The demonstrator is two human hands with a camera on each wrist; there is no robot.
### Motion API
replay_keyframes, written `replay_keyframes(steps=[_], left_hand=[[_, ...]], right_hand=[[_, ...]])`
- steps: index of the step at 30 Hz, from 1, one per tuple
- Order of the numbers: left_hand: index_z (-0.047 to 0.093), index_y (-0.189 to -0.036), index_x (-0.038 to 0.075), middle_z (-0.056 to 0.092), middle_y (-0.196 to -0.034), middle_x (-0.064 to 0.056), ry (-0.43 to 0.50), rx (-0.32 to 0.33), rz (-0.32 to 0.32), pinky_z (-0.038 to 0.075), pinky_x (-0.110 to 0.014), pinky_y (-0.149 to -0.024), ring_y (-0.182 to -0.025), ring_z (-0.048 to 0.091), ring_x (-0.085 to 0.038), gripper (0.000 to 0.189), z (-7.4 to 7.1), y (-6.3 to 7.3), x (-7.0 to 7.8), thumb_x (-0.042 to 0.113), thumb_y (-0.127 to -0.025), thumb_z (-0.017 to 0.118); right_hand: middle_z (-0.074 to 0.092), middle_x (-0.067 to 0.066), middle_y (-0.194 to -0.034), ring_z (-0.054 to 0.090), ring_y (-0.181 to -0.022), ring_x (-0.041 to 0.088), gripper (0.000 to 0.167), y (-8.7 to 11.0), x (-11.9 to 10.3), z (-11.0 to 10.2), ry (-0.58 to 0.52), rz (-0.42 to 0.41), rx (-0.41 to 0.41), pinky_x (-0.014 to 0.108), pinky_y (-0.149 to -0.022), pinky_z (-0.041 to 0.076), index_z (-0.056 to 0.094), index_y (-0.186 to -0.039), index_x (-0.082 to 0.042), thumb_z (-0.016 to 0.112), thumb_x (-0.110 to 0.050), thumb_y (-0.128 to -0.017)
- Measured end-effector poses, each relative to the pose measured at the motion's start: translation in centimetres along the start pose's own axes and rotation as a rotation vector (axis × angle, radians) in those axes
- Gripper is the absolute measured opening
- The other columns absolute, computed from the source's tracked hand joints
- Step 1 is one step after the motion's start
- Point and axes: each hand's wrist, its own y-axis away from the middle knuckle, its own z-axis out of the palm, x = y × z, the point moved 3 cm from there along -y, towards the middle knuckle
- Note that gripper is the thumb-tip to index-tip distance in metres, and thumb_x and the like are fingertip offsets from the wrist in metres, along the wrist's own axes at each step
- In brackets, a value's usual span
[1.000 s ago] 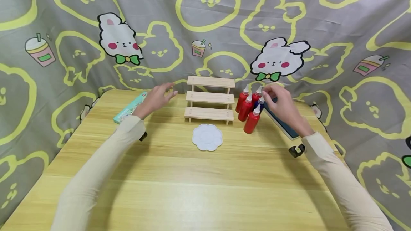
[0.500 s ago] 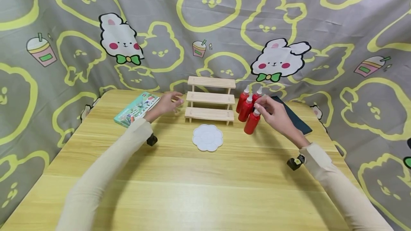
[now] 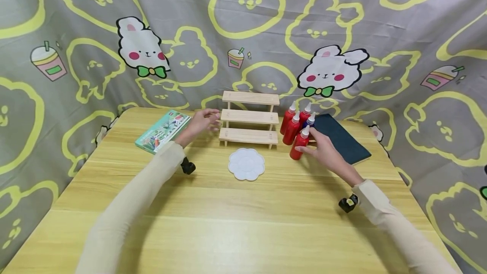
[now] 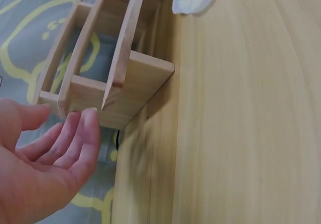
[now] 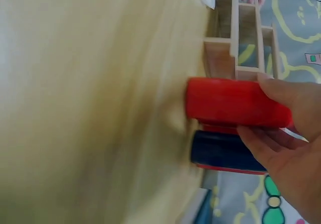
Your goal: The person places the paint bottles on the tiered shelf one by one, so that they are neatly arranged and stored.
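My right hand (image 3: 324, 152) holds the front red squeeze bottle (image 3: 298, 149) between thumb and fingers; its white nozzle points up. In the right wrist view, the thumb lies along one side of this bottle (image 5: 228, 102) and the fingers on the other, beside a dark blue bottle (image 5: 223, 149). Several more red bottles (image 3: 292, 130) stand close behind. My left hand (image 3: 199, 124), fingers loosely bent, is at the left end of a three-step wooden stand (image 3: 249, 116). In the left wrist view, its fingertips (image 4: 89, 114) come right up to the stand's end (image 4: 123, 103).
In front of the stand lies a white flower-shaped palette (image 3: 246, 164). A green illustrated box (image 3: 157, 132) is at the left, and a dark blue flat pad (image 3: 342, 138) at the right behind my hand. A patterned grey curtain (image 3: 258, 20) hangs behind the table (image 3: 228, 223).
My left hand has moved right from over the green box to the stand's end. My right hand has come down from above the bottles and taken hold of the front red one.
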Motion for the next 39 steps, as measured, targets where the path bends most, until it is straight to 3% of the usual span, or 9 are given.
replay_keyframes(steps=[3, 6, 10, 13, 18, 22, 30, 34, 39], left_hand=[[0.05, -0.147, -0.007, 0.059, -0.135, -0.028, 0.045, 0.007, -0.005, 0.059, -0.049, -0.105, -0.123, 0.061, -0.049, 0.045, 0.5, -0.2, 0.1, 0.013, -0.109, 0.058], [0.051, -0.146, -0.01, 0.06, -0.133, -0.031, 0.047, 0.019, 0.015, 0.058, -0.051, -0.105, -0.122, 0.061, -0.052, 0.044, 0.8, -0.3, 0.3, 0.011, -0.107, 0.06], [0.055, -0.143, -0.01, 0.062, -0.133, -0.033, -0.032, 0.053, 0.035, 0.058, -0.055, -0.105, -0.118, 0.064, -0.052, 0.043, 0.8, 0.3, 0.1, 0.015, -0.108, 0.059], [0.057, -0.142, -0.008, 0.064, -0.132, -0.031, -0.109, 0.055, 0.01, 0.061, -0.052, -0.101, -0.112, 0.068, -0.048, 0.041, 0.6, 0.8, -0.3, 0.016, -0.109, 0.057], [0.058, -0.141, -0.008, 0.065, -0.124, -0.027, -0.157, -0.015, -0.071, 0.067, -0.037, -0.088, -0.091, 0.07, -0.028, 0.038, 0.8, 1.1, -1.0, 0.012, -0.108, 0.057], [0.057, -0.139, -0.012, 0.067, -0.108, -0.02, -0.135, -0.056, -0.13, 0.067, -0.03, -0.082, -0.08, 0.066, -0.015, 0.039, 0.9, 1.3, -1.4, 0.009, -0.106, 0.061], [0.057, -0.139, -0.012, 0.066, -0.104, -0.013, 0.0, -0.065, -0.183, 0.066, -0.031, -0.088, -0.081, 0.067, -0.016, 0.04, 0.7, 1.5, -2.3, 0.008, -0.105, 0.063], [0.057, -0.139, -0.011, 0.065, -0.103, -0.012, 0.03, -0.06, -0.2, 0.067, -0.032, -0.088, -0.081, 0.068, -0.016, 0.039, 0.8, 1.5, -2.4, 0.008, -0.106, 0.062], [0.059, -0.138, -0.011, 0.066, -0.1, -0.01, 0.075, -0.046, -0.229, 0.067, -0.03, -0.084, -0.077, 0.068, -0.015, 0.039, 1.2, 1.3, -2.5, 0.01, -0.105, 0.065]], right_hand=[[0.063, 0.026, -0.128, 0.065, -0.119, 0.043, 0.055, 0.4, 0.5, 0.4, -0.045, 0.044, 0.069, 0.055, -0.106, 0.056, 0.052, -0.131, 0.003, 0.085, -0.006, -0.088], [0.064, 0.026, -0.129, 0.065, -0.118, 0.039, 0.057, 1.0, 0.7, 0.7, -0.138, 0.092, 0.142, 0.04, -0.103, 0.059, 0.053, -0.132, 0.004, 0.086, -0.006, -0.086], [0.065, 0.025, -0.131, 0.066, -0.116, 0.031, 0.055, 1.5, 0.9, 1.4, -0.233, 0.107, 0.198, 0.015, -0.094, 0.058, 0.056, -0.132, 0.005, 0.086, -0.008, -0.088], [0.067, 0.024, -0.131, 0.067, -0.114, 0.029, 0.054, 1.7, 0.8, 1.6, -0.238, 0.099, 0.224, 0.007, -0.088, 0.056, 0.06, -0.135, 0.004, 0.085, -0.009, -0.089], [0.069, 0.025, -0.13, 0.067, -0.115, 0.037, 0.059, 1.7, 0.2, 1.7, -0.215, 0.064, 0.252, 0.004, -0.085, 0.054, 0.061, -0.141, 0.003, 0.085, -0.008, -0.088], [0.07, 0.024, -0.129, 0.068, -0.114, 0.035, 0.061, 1.4, -1.1, 1.2, -0.202, 0.044, 0.255, 0.003, -0.082, 0.055, 0.06, -0.144, 0.0, 0.085, -0.011, -0.09], [0.072, 0.016, -0.122, 0.066, -0.103, 0.012, 0.054, -0.2, -3.8, -0.3, -0.214, -0.009, 0.261, 0.01, -0.086, 0.057, 0.065, -0.142, -0.008, 0.083, -0.021, -0.093], [0.07, 0.017, -0.128, 0.064, -0.106, 0.007, 0.056, -1.4, -4.5, -0.5, -0.25, 0.018, 0.254, 0.01, -0.091, 0.055, 0.062, -0.144, -0.006, 0.082, -0.025, -0.094], [0.067, 0.02, -0.131, 0.067, -0.106, 0.007, 0.056, -2.9, -5.0, -0.4, -0.382, 0.04, 0.262, 0.011, -0.091, 0.058, 0.057, -0.142, -0.001, 0.081, -0.02, -0.095]])
